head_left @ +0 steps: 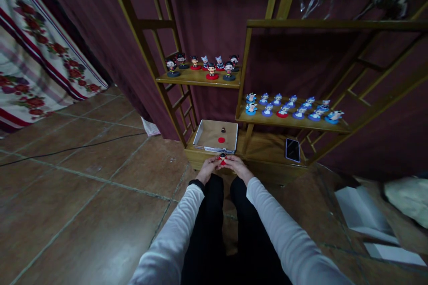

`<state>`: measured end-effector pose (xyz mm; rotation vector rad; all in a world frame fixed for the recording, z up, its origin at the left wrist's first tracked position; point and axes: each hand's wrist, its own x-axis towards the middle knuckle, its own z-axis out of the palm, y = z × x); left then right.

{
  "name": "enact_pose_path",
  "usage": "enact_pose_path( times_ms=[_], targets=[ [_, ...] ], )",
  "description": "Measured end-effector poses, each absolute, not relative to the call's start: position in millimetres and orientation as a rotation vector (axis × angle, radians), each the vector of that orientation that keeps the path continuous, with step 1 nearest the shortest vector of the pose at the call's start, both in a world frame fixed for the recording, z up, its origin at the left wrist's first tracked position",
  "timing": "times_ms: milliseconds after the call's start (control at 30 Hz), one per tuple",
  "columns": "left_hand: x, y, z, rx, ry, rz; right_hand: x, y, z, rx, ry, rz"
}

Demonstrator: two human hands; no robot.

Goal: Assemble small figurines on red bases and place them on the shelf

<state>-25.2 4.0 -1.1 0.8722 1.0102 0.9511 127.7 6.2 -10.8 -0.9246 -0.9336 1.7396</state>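
Both hands, left hand (pixel 207 167) and right hand (pixel 236 164), are pinching a small red figurine (pixel 222 157); steadying its base helps, cardboard box (pixel 200 132) at 12 o'clock.

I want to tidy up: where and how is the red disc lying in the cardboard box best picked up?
The red disc lies flat on the floor of the cardboard box, well away from its low walls. Probably come straight down through the open top and pinch across its rim from opposite sides; its flat pose offers no other hold.
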Motion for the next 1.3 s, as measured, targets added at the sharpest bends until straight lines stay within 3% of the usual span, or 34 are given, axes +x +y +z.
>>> enact_pose_path(
  times_ms=[1300],
  targets=[
    [-5, -1, 6, 1.105, 0.964, 0.958, 143, -18, 5, -0.983, -1.028, 1.61]
  ],
)
